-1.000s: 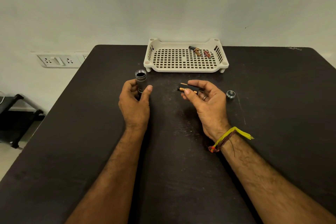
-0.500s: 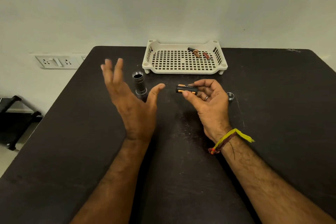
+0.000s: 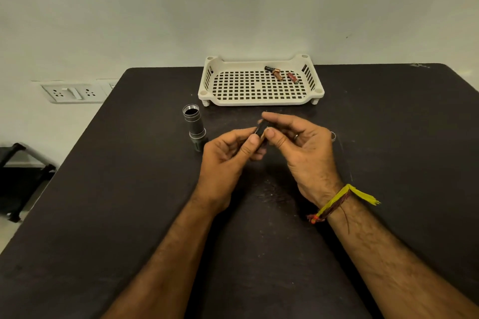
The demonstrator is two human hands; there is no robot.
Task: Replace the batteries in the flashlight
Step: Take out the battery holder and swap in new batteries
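Note:
The grey flashlight body stands upright on the black table, open end up, with no hand on it. Just right of it, my left hand and my right hand meet over the table middle. Both pinch a black battery holder with orange-tipped batteries between thumbs and fingers. The flashlight's small metal end cap lies on the table behind my right hand, mostly hidden by it.
A cream perforated tray sits at the table's far edge with three loose batteries in its back right corner. A wall socket plate is at the left, beyond the table edge.
My left hand let go of the flashlight, left it standing, swung up open, then came right to join my right hand on the battery holder.

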